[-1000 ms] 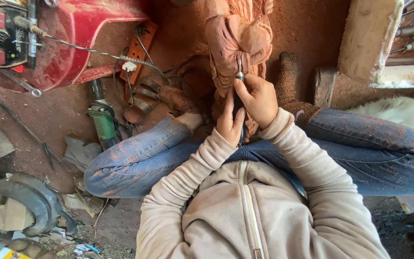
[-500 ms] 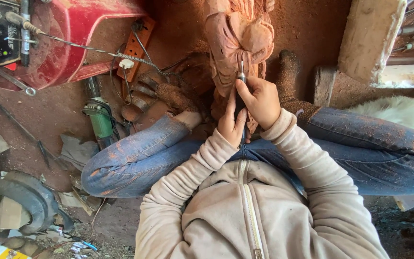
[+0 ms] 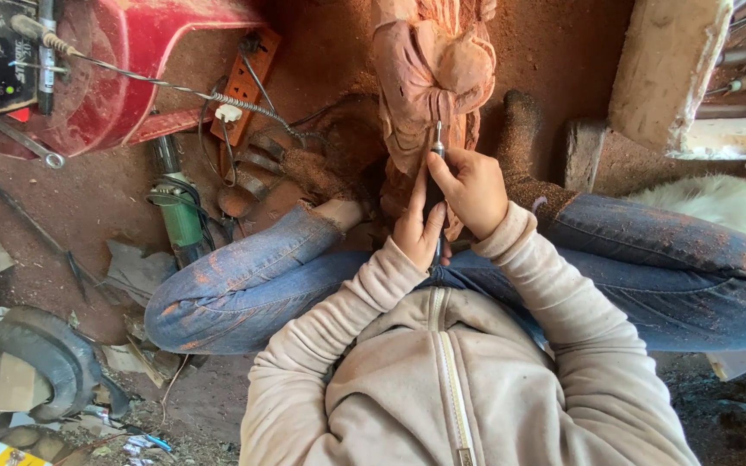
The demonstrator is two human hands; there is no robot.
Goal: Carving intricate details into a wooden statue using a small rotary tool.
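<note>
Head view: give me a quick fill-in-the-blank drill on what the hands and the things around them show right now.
1. The right hand grips a slim rotary tool whose tip touches the reddish wooden ____.
2. The left hand rests against the carving, beside the ____ hand.
3. The angle grinder lying on the dusty floor by the person's knee has a ____ body.
4. The power strip lies next to the ____ machine.

Missing words: carving; right; green; red

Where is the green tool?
In the head view, the green grinder lies on the dusty floor at left, below the red machine and just beyond the person's bent knee.
</note>
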